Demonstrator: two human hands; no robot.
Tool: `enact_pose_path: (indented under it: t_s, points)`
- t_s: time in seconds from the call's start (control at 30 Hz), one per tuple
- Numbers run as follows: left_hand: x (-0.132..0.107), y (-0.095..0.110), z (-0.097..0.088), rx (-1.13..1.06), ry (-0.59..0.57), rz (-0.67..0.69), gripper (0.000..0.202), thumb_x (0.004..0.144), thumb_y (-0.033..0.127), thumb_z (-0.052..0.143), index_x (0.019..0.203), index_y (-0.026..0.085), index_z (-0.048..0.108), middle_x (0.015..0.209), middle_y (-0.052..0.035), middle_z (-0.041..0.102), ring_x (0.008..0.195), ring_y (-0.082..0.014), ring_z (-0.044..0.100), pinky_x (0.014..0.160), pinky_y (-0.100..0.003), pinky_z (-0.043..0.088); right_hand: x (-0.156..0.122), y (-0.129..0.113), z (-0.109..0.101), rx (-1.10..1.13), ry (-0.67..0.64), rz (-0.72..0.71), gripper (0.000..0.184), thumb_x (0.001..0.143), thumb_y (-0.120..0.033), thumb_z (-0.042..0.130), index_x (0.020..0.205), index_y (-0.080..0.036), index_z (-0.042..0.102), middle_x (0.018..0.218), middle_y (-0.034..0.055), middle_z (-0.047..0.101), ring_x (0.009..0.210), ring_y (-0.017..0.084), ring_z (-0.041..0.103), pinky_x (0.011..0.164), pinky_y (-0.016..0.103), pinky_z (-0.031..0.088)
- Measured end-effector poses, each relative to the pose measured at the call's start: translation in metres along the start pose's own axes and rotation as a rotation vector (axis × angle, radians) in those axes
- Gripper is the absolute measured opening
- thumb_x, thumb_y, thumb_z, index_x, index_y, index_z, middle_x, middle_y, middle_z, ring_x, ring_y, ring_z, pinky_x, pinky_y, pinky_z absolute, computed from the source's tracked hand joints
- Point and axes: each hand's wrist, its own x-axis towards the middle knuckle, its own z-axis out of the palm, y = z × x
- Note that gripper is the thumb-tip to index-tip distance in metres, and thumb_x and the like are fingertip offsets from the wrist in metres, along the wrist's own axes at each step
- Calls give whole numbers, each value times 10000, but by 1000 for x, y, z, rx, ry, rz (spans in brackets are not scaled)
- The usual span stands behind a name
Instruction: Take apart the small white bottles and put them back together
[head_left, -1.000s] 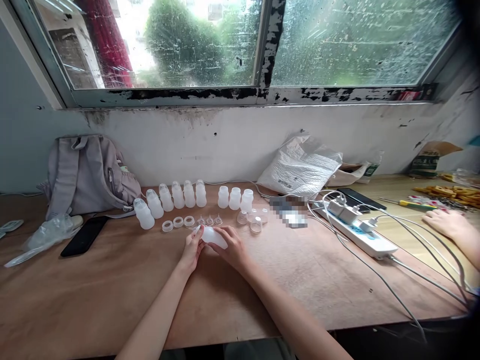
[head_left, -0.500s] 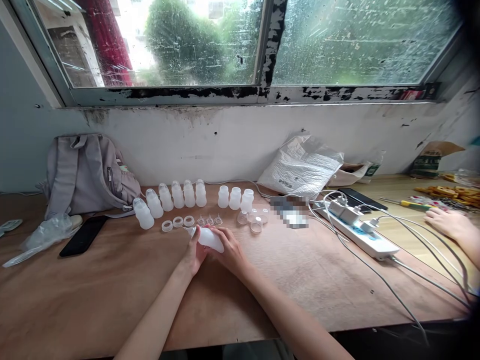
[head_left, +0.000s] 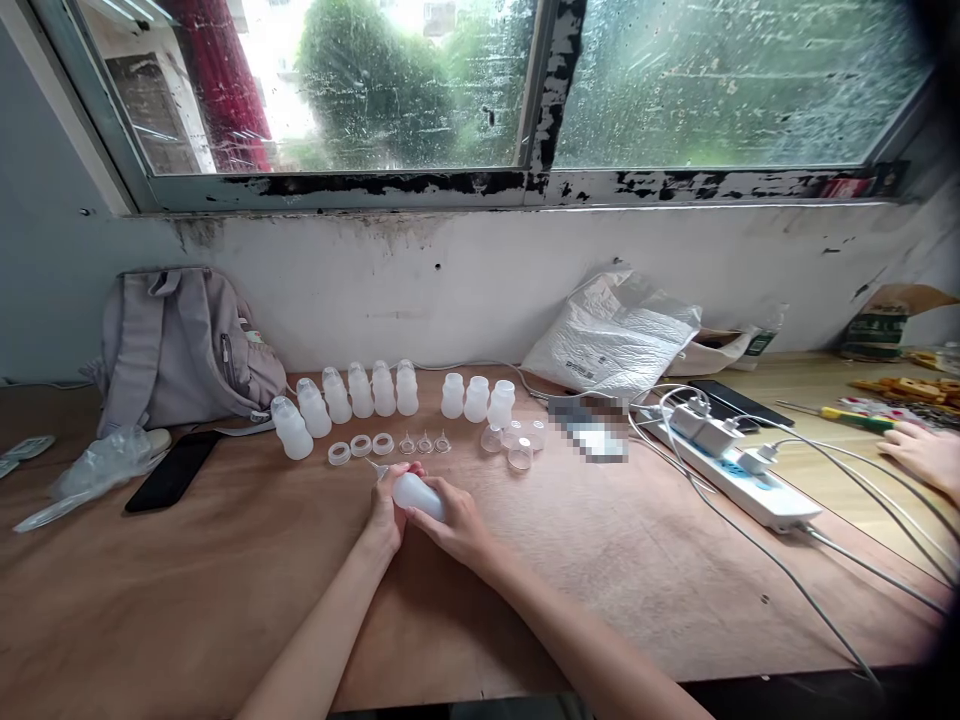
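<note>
A frosted white baby bottle [head_left: 418, 496] lies tilted between my two hands, its teat end pointing to the upper left. My left hand [head_left: 386, 508] is closed round the collar end, which its fingers partly hide. Fingers and thumb of my right hand [head_left: 456, 522] grip the body near the base. Just beyond stand white collar rings [head_left: 361, 446] and clear teats [head_left: 424, 444], each in a short row. Several clear caps [head_left: 520, 458] sit to the right. Behind are several capped bottles [head_left: 361, 392] and three uncapped bottles [head_left: 476, 400].
At the left are a grey backpack [head_left: 180, 350], a black phone [head_left: 172, 472] and a plastic bag [head_left: 101, 470]. A silver mailer bag [head_left: 611, 335] leans on the wall. Right of it, a power strip [head_left: 750, 485] trails cables. Another person's hand [head_left: 922, 455] rests by a screwdriver [head_left: 847, 415].
The bottle and both hands have come slightly down, towards me. My right hand's fingers have shifted on the bottle, its thumb now showing along the near side. The view has turned a little.
</note>
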Motion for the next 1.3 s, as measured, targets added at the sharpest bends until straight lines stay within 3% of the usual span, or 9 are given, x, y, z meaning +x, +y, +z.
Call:
enact_pose_path:
  t_s: [0.3, 0.43, 0.6, 0.73, 0.8, 0.9, 1.07, 1.2, 1.3]
  points:
    - [1, -5, -1, 14, -36, 28, 170, 600, 283, 615, 690, 146, 570, 716, -22, 636, 635, -140, 570, 616, -256, 438, 4, -13, -13, 359, -93, 333, 294, 694, -405, 581, 835, -148, 609, 713, 15, 609, 627, 146, 550, 523, 225, 419]
    - [3, -6, -4, 57, -42, 41, 182, 590, 301, 613, 679, 154, 553, 734, -27, 642, 638, -154, 573, 620, -269, 427, 4, -8, -11, 549, -165, 510, 320, 694, -429, 567, 835, -143, 590, 559, -14, 543, 436, 101, 468, 341, 180, 312]
    - [4, 3, -2, 122, -116, 131, 185, 617, 290, 616, 723, 151, 557, 780, -37, 634, 642, -146, 565, 595, -251, 416, 3, -4, -6, 775, -179, 495, 323, 699, -426, 573, 872, -154, 563, 597, -11, 538, 471, 102, 485, 363, 176, 332]
    - [3, 6, 3, 269, -246, 211, 298, 649, 354, 629, 865, 155, 579, 782, -35, 624, 656, -149, 571, 582, -238, 408, 7, 0, 1, 957, -103, 436, 422, 812, -501, 359, 977, -146, 516, 776, 57, 577, 611, 148, 552, 476, 242, 432]
    - [2, 3, 4, 372, -262, 232, 302, 623, 343, 662, 843, 149, 590, 726, -28, 620, 639, -153, 565, 577, -236, 402, 10, 5, 1, 875, -48, 358, 428, 838, -487, 302, 993, -152, 519, 850, 70, 579, 707, 163, 558, 576, 274, 459]
    - [1, -3, 4, 452, -231, 284, 272, 613, 324, 677, 810, 153, 603, 716, -27, 623, 668, -159, 561, 604, -232, 400, 15, 15, -8, 510, 86, 233, 358, 830, -450, 358, 917, -171, 566, 883, 62, 561, 792, 174, 533, 689, 297, 444]
    - [3, -5, 2, 524, -204, 316, 288, 584, 293, 699, 818, 156, 603, 744, -35, 624, 697, -168, 561, 627, -237, 406, 22, 43, -37, -119, 534, 140, 226, 792, -346, 443, 862, -168, 563, 902, 89, 482, 845, 210, 484, 772, 372, 394]
    - [6, -4, 0, 478, -199, 331, 429, 523, 229, 736, 911, 175, 562, 825, -45, 628, 744, -177, 569, 664, -250, 415, 25, 70, -61, -353, 822, 204, 278, 744, -315, 483, 977, -169, 520, 1026, 131, 455, 1014, 283, 403, 853, 468, 306]
    - [4, -2, 0, 462, -214, 333, 458, 508, 202, 738, 921, 187, 542, 854, -48, 624, 761, -179, 571, 669, -250, 416, 25, 84, -69, -311, 894, 331, 414, 678, -347, 554, 1035, -150, 475, 1022, 147, 494, 977, 296, 439, 834, 472, 317]
